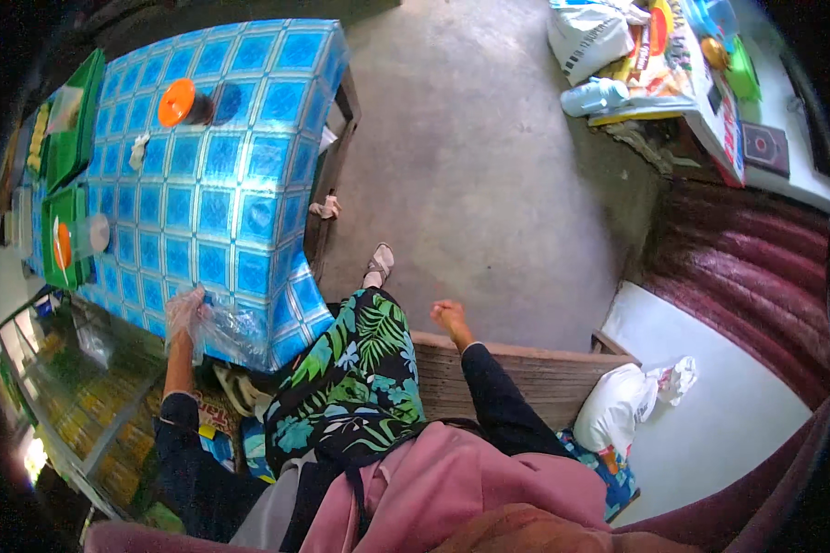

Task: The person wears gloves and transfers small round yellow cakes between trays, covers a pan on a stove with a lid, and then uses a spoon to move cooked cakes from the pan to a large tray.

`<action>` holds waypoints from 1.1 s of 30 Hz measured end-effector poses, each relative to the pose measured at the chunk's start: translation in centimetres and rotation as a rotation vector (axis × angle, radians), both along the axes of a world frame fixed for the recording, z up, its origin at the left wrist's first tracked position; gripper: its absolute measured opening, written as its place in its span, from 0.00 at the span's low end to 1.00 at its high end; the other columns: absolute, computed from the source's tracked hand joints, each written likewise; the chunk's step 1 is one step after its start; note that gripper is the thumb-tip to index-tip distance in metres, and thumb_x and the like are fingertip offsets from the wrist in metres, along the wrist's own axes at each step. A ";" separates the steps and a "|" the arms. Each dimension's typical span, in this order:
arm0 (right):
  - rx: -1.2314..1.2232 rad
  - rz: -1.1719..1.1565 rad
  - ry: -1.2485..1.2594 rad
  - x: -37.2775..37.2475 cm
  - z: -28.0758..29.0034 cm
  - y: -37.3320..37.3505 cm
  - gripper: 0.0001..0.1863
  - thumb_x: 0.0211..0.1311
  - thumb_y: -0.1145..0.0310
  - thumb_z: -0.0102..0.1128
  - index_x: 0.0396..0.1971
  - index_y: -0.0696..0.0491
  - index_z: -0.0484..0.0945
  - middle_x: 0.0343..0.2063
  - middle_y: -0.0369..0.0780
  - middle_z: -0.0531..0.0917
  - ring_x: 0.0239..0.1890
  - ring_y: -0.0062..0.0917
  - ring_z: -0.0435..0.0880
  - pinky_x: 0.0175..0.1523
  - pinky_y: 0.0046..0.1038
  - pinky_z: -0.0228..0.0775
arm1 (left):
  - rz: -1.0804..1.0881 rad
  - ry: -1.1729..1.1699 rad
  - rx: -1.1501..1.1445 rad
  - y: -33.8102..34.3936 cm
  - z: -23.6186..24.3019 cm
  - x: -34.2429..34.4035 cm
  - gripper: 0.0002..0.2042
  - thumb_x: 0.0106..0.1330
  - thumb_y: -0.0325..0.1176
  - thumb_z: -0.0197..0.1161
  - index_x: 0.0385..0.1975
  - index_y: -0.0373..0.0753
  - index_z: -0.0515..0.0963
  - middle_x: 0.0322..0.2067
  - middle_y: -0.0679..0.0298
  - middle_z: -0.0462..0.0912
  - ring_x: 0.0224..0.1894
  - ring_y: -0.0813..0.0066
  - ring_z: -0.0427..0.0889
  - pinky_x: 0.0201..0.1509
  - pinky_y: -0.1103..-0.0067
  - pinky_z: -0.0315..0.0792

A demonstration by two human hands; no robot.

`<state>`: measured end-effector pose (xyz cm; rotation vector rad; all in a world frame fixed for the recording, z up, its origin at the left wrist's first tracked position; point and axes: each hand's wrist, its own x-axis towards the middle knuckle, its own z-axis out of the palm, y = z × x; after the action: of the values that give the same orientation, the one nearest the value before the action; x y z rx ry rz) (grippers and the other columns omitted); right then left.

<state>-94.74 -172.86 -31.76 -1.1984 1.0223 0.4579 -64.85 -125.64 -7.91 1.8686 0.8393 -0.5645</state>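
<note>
My left hand grips a crinkled clear plastic bag at the near edge of the table, which has a blue checked plastic cover. My right hand is out over the wooden bench, its fingers curled; I cannot make out whether anything is inside them. An orange-lidded container and a small white crumpled item sit farther along the table. Green trays line its left side, near a clear container.
Concrete floor stretches ahead, with my sandalled foot on it. At upper right, sacks and a light blue bottle rest on a ledge. A white sack lies at the bench's right end, beside a white wall.
</note>
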 end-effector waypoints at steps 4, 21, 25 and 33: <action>0.063 -0.147 0.028 -3.4 0.5 -2.2 0.10 0.56 0.68 0.54 0.37 0.54 0.75 0.22 0.36 0.79 0.18 0.20 0.75 0.17 0.22 0.63 | -0.058 -0.052 -0.032 -1.1 -0.4 0.7 0.11 0.52 0.36 0.64 0.18 0.35 0.75 0.15 0.66 0.72 0.16 0.78 0.69 0.17 0.82 0.62; -0.198 -0.154 0.132 4.3 10.7 -8.9 0.12 0.52 0.68 0.56 0.38 0.54 0.75 0.20 0.40 0.80 0.16 0.25 0.77 0.17 0.25 0.67 | -0.647 -0.120 0.352 7.0 -9.2 0.9 0.19 0.53 0.48 0.58 0.16 0.35 0.76 0.18 0.58 0.78 0.20 0.65 0.77 0.24 0.69 0.70; -0.208 -0.296 0.048 10.9 13.4 -12.9 0.10 0.55 0.67 0.54 0.35 0.54 0.75 0.21 0.41 0.79 0.15 0.23 0.76 0.15 0.23 0.66 | -0.844 0.088 0.410 3.7 -8.3 0.8 0.14 0.54 0.43 0.58 0.18 0.39 0.78 0.19 0.59 0.78 0.22 0.68 0.77 0.28 0.69 0.70; -0.063 0.621 -0.623 45.5 30.8 -13.1 0.30 0.50 0.60 0.61 0.54 0.54 0.65 0.42 0.41 0.76 0.44 0.25 0.73 0.46 0.26 0.66 | -0.759 -0.709 -0.412 -24.7 7.0 14.3 0.11 0.57 0.43 0.57 0.29 0.42 0.78 0.24 0.65 0.78 0.27 0.71 0.75 0.35 0.77 0.69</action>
<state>-49.28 -185.95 -1.01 -1.5789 0.1173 0.4825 -50.54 -150.34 -0.92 1.7617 -0.4487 -0.4213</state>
